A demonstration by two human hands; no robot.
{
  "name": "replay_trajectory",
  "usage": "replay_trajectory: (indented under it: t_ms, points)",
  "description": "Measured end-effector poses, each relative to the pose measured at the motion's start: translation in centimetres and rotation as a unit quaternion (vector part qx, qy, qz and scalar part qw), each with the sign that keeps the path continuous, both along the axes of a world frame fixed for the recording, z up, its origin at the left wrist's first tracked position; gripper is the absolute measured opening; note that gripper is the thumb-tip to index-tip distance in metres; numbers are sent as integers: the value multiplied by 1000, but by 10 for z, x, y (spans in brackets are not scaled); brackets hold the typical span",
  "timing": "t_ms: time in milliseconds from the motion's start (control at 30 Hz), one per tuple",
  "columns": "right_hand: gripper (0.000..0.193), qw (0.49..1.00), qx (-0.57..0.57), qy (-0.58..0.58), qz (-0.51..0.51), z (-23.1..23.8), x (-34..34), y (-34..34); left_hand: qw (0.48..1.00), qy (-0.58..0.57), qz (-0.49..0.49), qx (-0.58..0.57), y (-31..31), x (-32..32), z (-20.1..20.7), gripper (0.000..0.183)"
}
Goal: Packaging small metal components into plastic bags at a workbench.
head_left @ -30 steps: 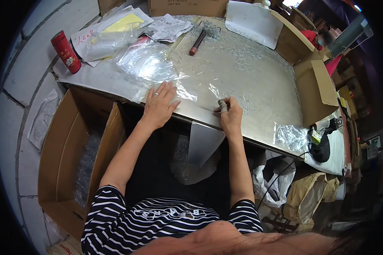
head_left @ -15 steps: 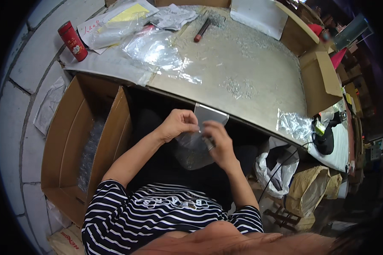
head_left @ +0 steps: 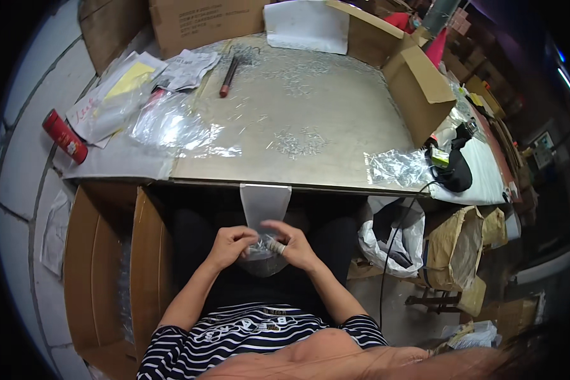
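In front of my lap, my left hand (head_left: 233, 247) is closed in a pinch, thumb against fingertips. Whatever sits in that pinch is too small to make out. My right hand (head_left: 294, 246) is close beside it, with pale tape around one digit and its upper finger blurred by motion. Between the hands is a shiny bit of clear plastic or small pieces (head_left: 260, 242), not sharp enough to tell. Beneath them a clear rounded tray or bag (head_left: 263, 268) rests over my lap. A translucent plastic strip (head_left: 265, 201) slopes from the table edge toward my hands.
The table (head_left: 221, 168) bears scattered small wire-like pieces (head_left: 297, 142), clear plastic bags (head_left: 171, 130) and a dark tool with a red end (head_left: 229, 77). A red canister (head_left: 64, 136) stands left. Cardboard box (head_left: 95, 266) at left; white sack (head_left: 392, 253) and black cable (head_left: 394, 237) at right.
The whole view has shifted, so the table appears lower and further left. My hands stay close together in front of my lap, and their fingers have moved slightly.
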State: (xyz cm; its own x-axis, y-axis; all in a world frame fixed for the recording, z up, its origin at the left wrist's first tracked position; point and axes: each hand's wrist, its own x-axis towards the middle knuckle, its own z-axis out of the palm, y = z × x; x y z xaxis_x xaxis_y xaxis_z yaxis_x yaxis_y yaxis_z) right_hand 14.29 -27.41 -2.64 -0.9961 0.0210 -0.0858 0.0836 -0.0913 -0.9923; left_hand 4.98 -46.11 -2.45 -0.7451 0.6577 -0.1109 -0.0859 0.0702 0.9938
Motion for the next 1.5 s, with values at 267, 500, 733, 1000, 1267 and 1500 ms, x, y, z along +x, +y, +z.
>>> replay_trajectory:
  t_ms: [267, 500, 733, 1000, 1267, 1500]
  points:
    - [18, 934, 324, -78, 129, -77, 12, 9, 976, 18, -155, -153, -7, -2, -76, 10]
    - [10, 973, 215, -24, -76, -5, -22, 52, 983, 93, 27, -159, 8, -6, -60, 28]
    - [56, 820, 479, 58, -307, 45, -130, 113, 996, -51, 72, 28, 18, -32, -52, 32]
    - [44, 760, 623, 174, -65, 11, -238, 85, 971, -189, 89, 116, 24, -18, -82, 18]
    - [40, 893, 397, 193, -84, 38, -185, 82, 901, -357, 4, 245, 27, -12, -81, 38]
    - [45, 813, 546, 173, -103, 30, -124, -5, 854, -456, -65, 242, -4, -19, -141, 81]
